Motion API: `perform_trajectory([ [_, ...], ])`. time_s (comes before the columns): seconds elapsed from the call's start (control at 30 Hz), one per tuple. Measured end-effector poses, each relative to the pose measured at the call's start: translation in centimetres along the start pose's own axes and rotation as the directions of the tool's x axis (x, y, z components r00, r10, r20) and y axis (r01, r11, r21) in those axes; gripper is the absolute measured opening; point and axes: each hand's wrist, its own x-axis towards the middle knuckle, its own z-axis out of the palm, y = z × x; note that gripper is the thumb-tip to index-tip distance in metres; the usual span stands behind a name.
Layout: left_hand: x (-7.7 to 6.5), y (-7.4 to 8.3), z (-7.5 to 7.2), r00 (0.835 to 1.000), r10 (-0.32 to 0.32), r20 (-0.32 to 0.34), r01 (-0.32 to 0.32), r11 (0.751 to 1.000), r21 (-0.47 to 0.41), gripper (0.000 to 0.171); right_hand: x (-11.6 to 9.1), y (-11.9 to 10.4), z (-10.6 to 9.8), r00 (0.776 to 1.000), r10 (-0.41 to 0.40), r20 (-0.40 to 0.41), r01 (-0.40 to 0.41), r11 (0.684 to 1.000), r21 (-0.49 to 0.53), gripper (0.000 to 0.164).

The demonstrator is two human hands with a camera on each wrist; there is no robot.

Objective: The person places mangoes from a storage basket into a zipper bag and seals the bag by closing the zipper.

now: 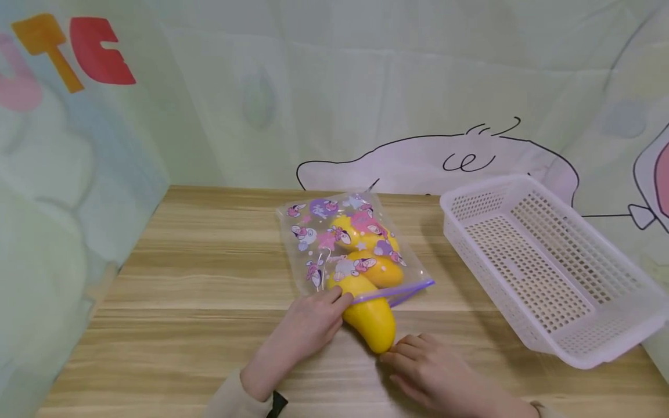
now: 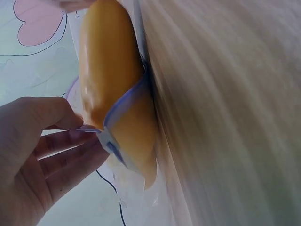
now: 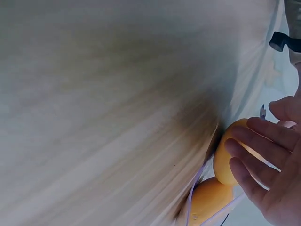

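Note:
A clear zip bag [image 1: 302, 255] with cartoon prints and a purple zip edge lies on the table, holding several yellow mangoes. One mango [image 1: 373, 325] sits in the bag's mouth, its near end sticking out. My left hand [image 1: 308, 322] pinches the bag's opening edge between thumb and fingers; the left wrist view shows this edge [image 2: 106, 136] beside the mango. At the mango's outer end is my right hand [image 1: 434, 368], its fingers extended and nothing gripped. In the right wrist view these fingers [image 3: 265, 139] overlap the mango [image 3: 225, 160]; the exact contact is unclear.
A white perforated plastic basket [image 1: 493, 293] stands to the right of the bag, with no items visible inside. The wooden table [image 1: 198, 261] ends at a printed cloth backdrop [image 1: 235, 104] behind and at the left.

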Motion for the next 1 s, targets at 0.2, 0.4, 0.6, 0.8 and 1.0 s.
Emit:
perform_trajectory([
  [0.2, 0.0, 0.0, 0.1, 1.0, 0.004, 0.007, -0.004, 1.0, 0.007, 0.017, 1.4, 0.7, 0.6, 0.998, 0.047, 0.033, -0.047, 0.999, -0.013, 0.033],
  [0.4, 0.0, 0.0, 0.2, 1.0, 0.009, -0.008, -0.009, 1.0, 0.017, 0.016, 3.2, 1.4, 1.1, 0.987, 0.123, 0.101, -0.124, 0.992, 0.009, 0.048],
  [0.6, 0.0, 0.1, 0.1, 1.0, 0.006, 0.004, -0.006, 1.0, 0.013, 0.017, 4.3, 2.1, 1.4, 0.982, 0.151, 0.111, -0.151, 0.989, -0.006, 0.059],
  [0.8, 0.0, 0.1, 0.2, 1.0, 0.011, -0.021, -0.01, 1.0, 0.02, 0.015, 4.6, 2.1, 2.1, 0.975, 0.162, 0.149, -0.161, 0.987, -0.021, 0.068],
  [1.0, 0.0, 0.0, 0.2, 1.0, 0.012, -0.002, -0.012, 1.0, 0.021, 0.018, 4.6, 1.9, 2.4, 0.961, 0.193, 0.2, -0.193, 0.981, -0.018, 0.066],
])
